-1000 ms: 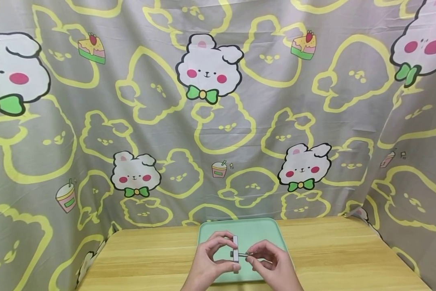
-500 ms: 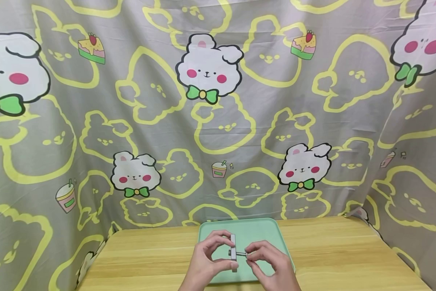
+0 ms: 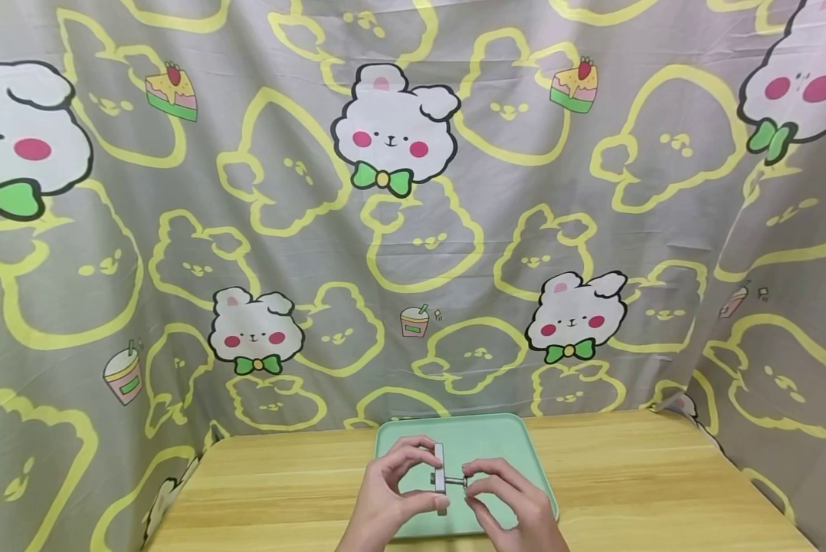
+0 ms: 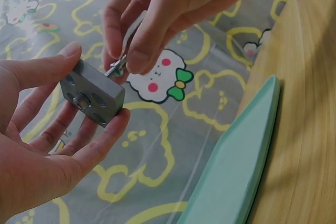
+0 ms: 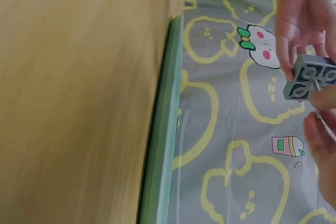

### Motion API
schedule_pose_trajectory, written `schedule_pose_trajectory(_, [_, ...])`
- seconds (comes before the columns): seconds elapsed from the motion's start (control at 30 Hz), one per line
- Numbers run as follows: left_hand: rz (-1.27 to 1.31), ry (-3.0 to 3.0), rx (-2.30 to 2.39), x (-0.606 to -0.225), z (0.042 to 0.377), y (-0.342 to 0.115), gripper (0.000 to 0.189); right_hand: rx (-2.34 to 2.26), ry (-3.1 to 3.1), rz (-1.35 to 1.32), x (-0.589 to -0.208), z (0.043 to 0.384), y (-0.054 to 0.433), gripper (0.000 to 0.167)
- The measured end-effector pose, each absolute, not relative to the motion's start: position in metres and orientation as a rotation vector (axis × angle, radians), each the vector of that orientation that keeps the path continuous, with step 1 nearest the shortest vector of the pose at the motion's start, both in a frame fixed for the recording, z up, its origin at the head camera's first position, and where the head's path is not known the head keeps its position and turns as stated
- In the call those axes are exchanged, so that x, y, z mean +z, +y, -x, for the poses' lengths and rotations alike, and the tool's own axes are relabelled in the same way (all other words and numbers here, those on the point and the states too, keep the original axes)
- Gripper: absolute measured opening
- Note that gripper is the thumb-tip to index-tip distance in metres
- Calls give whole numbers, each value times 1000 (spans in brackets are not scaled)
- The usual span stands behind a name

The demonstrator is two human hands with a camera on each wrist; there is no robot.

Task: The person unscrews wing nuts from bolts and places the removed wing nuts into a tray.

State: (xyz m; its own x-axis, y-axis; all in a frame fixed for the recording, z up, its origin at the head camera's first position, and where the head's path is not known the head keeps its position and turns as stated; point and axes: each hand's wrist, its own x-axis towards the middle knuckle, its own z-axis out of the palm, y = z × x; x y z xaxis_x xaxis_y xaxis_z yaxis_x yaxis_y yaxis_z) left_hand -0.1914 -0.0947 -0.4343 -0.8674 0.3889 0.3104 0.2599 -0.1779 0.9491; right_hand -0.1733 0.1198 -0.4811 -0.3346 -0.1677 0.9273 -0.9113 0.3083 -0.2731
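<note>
My left hand [image 3: 388,494] holds a grey square block [image 3: 440,479] upright between the thumb and fingertips. In the left wrist view several round holes show in the face of the block [image 4: 92,94]. A thin metal bolt [image 3: 456,481] passes through the block's middle, and its thicker end sticks out on the left. At the other end, the thumb and fingers of my right hand [image 3: 512,502] pinch the bolt, where a small shiny metal piece [image 4: 116,68] shows between them. In the right wrist view the fingertips partly cover the ribbed side of the block [image 5: 304,77].
Below both hands a light green tray [image 3: 482,437] lies on the wooden table [image 3: 647,475]. A grey curtain [image 3: 413,253] with cartoon bears and yellow outlines hangs behind the table and along both sides.
The block and both hands have shifted slightly left. My right fingers have changed position at the bolt's end and stand a little more spread; the left hand keeps its hold.
</note>
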Motion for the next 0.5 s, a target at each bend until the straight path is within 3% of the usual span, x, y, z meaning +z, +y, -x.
schedule_pose_trajectory(0.1, [-783,1951,2220,-433,191,-94,42,1382,-1848,-882,-475,166,120,25])
schedule_pose_trajectory(0.37, [-795,1983,2210,-433,191,-93,39,2083,-1997,-284,-458,158,122,29])
schedule_pose_trajectory(0.5, [-793,1996,2202,-434,190,-92,38,2258,-2033,-230,-456,162,128,37])
